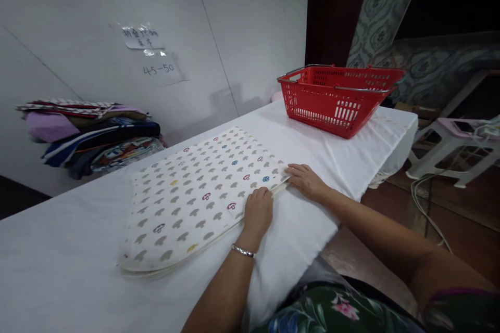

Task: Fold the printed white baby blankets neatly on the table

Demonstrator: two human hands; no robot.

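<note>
A white cloth [211, 187], folded in layers and printed with grey mushroom shapes plus a few red, blue and yellow ones, lies flat on the white-covered table [70, 265]. At its near edge is my left hand [258, 212], fingers bent over the top layer and a silver bracelet on the wrist. My right hand [307, 182] holds the cloth's right corner; its fingers rest over the edge and the thumb is hidden. The layers show along the near edge, and the left end curves in a rounded fold.
A red plastic basket [324, 106] with metal handles stands at the table's far right. Several folded fabrics [101, 132] are piled by the wall at left. Paper signs [160, 69] are stuck on the wall. A stool [449, 138] with cables stands beyond the table's right end.
</note>
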